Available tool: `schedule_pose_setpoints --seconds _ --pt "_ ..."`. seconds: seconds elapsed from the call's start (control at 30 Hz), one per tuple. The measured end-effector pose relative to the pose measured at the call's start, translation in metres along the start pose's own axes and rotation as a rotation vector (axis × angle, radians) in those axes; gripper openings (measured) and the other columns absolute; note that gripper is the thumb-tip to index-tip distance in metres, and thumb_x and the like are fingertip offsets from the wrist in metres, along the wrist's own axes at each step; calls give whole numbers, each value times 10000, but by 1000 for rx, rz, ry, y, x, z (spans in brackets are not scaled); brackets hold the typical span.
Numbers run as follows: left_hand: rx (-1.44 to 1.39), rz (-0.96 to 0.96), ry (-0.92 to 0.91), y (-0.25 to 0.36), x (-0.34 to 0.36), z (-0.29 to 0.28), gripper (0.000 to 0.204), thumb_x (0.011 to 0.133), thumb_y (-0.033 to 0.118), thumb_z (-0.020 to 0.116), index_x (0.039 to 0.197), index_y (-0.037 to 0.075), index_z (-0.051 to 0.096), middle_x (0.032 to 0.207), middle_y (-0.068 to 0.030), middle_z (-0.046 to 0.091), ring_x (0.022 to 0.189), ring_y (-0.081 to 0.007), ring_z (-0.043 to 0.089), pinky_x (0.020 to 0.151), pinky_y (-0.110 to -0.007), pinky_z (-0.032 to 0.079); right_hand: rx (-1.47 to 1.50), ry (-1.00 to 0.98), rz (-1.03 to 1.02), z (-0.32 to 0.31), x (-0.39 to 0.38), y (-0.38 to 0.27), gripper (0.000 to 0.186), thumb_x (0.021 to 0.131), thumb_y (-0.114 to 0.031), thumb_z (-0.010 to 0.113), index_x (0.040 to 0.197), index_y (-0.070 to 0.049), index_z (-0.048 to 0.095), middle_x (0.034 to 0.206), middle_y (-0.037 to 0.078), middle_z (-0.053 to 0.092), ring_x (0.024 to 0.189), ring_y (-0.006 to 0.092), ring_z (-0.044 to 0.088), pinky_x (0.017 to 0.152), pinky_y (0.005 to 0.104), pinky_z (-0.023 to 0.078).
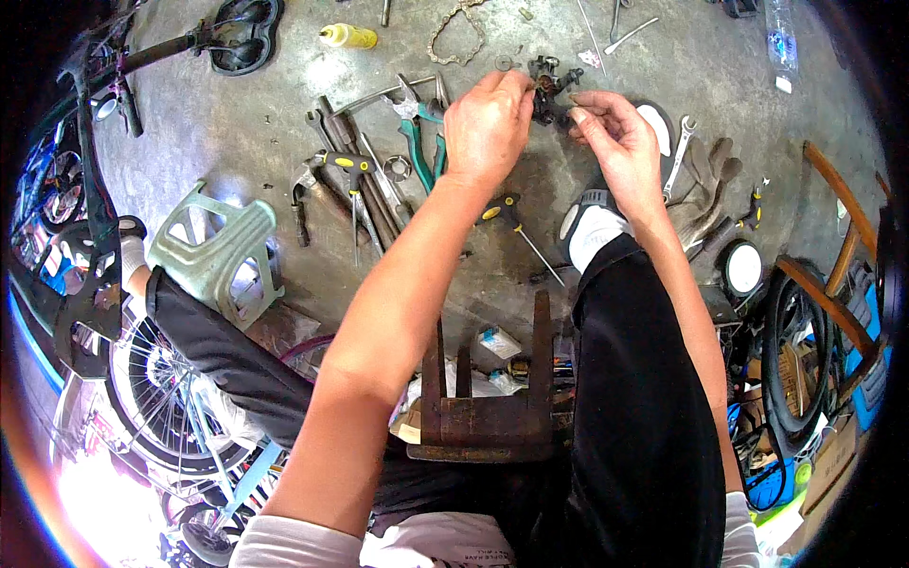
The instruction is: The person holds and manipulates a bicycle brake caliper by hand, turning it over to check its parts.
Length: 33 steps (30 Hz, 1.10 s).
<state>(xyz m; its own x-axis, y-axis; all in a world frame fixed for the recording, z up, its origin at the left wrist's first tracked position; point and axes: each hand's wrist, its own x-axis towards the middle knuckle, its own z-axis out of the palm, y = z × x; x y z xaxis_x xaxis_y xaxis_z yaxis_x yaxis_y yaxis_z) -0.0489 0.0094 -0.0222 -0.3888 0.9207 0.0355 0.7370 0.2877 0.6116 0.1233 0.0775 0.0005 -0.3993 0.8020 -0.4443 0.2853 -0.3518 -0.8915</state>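
Note:
A dark, greasy metal bicycle part (pixel 546 80) is at the top middle. My left hand (pixel 488 128) has its fingers closed on the left side of this part, the fingertips partly hidden. My right hand (pixel 615 142) is at its right side, thumb and forefinger pinched on something small that I cannot make out. Left of my hands lie green-handled pliers (pixel 414 142), a yellow-and-black T-handle tool (pixel 343 163) and several bars and wrenches. Another T-handle tool (pixel 502 213) lies between my forearms. An open-end wrench (pixel 679 156) lies beside my right shoe (pixel 592 232).
A pale green stool (pixel 256 246) stands at left, near bicycle frames and a spoked wheel (pixel 151 398). A yellow bottle (pixel 347 37), chain (pixel 431 43) and water bottle (pixel 781 43) lie beyond. Gloves (pixel 710 185), wooden pieces (pixel 828 180) and tyres (pixel 795 379) are at right.

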Motion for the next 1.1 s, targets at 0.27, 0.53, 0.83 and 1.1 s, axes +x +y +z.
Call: schedule_pose_setpoints --seconds 0.27,0.53,0.83,1.1 --pt "146 278 -84 -11 5 0 98 891 185 719 955 123 679 840 -87 657 716 -337 668 650 -440 556 -129 19 6 3 3 1 216 949 -119 714 1125 6 705 946 64 744 787 111 686 737 272 550" --pt "83 299 -105 -19 6 7 105 897 163 706 971 100 666 897 -84 656 805 -332 669 732 -445 551 -358 125 -62 12 14 2 357 857 -130 757 1190 -32 673 1013 117 743 764 194 706 727 339 563" --pt "-5 276 -77 -21 9 11 99 877 135 715 958 87 684 915 -84 674 854 -319 682 763 -430 551 -549 53 -121 19 19 2 477 819 -141 787 1265 -68 636 1017 110 724 757 227 707 732 358 564" --pt "-221 6 -74 -9 6 15 131 876 127 715 989 62 728 944 -125 720 881 -333 705 786 -425 564 -706 73 -202 24 20 6 483 817 -195 783 1257 -98 609 996 107 724 775 268 709 741 394 561"
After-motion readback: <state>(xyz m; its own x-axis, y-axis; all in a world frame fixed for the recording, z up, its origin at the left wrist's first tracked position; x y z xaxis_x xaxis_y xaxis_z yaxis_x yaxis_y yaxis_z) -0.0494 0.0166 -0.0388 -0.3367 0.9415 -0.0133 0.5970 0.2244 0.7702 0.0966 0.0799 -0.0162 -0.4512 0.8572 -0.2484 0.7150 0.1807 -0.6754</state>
